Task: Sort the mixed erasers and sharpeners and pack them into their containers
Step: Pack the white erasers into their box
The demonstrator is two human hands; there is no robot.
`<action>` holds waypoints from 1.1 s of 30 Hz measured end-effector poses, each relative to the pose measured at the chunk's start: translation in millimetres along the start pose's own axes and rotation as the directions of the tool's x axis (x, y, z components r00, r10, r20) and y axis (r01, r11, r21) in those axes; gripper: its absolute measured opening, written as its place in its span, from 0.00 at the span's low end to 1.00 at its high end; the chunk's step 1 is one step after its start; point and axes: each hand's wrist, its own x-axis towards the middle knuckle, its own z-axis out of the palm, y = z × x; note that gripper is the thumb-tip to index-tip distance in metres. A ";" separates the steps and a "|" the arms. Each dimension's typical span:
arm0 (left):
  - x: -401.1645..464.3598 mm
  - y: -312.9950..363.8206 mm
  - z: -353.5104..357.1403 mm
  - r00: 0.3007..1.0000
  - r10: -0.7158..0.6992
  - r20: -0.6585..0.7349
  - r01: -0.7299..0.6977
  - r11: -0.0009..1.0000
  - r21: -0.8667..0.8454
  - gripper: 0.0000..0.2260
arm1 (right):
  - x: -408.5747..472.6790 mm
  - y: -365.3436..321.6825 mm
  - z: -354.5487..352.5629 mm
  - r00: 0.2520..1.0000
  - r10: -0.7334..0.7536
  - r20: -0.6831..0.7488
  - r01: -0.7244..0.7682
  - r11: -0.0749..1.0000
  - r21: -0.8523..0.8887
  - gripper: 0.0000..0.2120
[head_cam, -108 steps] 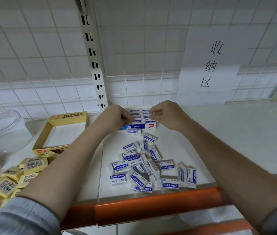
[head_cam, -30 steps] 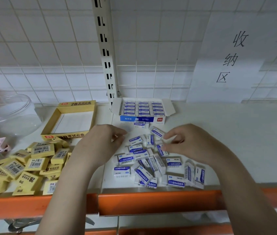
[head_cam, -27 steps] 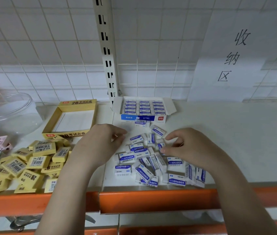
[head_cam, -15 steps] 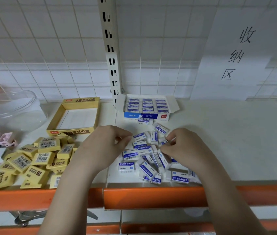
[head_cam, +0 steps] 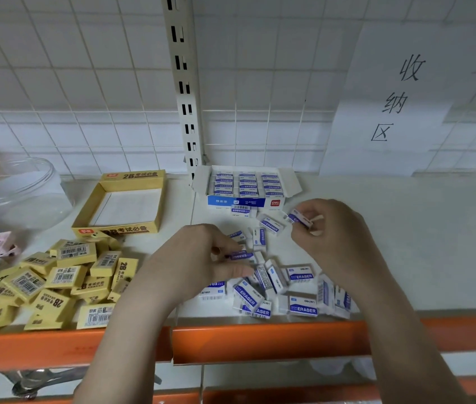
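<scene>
Several white-and-blue erasers [head_cam: 301, 307] lie loose on the shelf in front of an open white-and-blue box [head_cam: 245, 199] filled with rows of the same erasers. My left hand [head_cam: 201, 258] pinches one blue eraser [head_cam: 241, 255] in the pile. My right hand [head_cam: 336, 231] holds another blue eraser [head_cam: 299, 218] lifted above the shelf, right of the box. An open yellow box [head_cam: 117, 225] stands at the left, with several yellow erasers [head_cam: 64, 275] heaped in front of it.
A clear plastic jar [head_cam: 18, 188] lies at the far left, with pink and grey sharpeners [head_cam: 0, 246] beside it. An orange rail [head_cam: 231, 339] edges the shelf front. A slotted metal upright [head_cam: 184, 91] and a paper sign [head_cam: 400, 97] are on the tiled back wall.
Both hands came back from the blue box to the loose pile. My right hand has picked up an eraser and lifted it; my left hand has closed on another.
</scene>
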 end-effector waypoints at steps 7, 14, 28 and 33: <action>1.9 1.1 3.4 1.000 0.010 -0.030 -0.010 1.000 0.000 0.11 | 7.8 4.6 6.1 0.995 -0.102 -0.018 0.102 0.995 -0.002 0.12; -5.3 -3.3 -8.3 0.988 -0.005 -0.155 0.000 1.000 -0.030 0.08 | 47.8 -0.7 10.8 0.984 -0.176 -0.010 0.176 0.984 0.038 0.13; -14.8 -27.4 -24.9 0.937 -0.076 -0.342 0.078 0.997 -0.008 0.13 | 149.9 -17.4 73.9 0.966 -0.186 0.181 0.194 0.981 -0.025 0.11; -14.9 -31.0 -26.4 0.895 -0.116 -0.431 0.110 0.993 -0.038 0.10 | 163.3 -19.5 90.6 0.960 -0.148 0.240 0.154 0.988 -0.007 0.11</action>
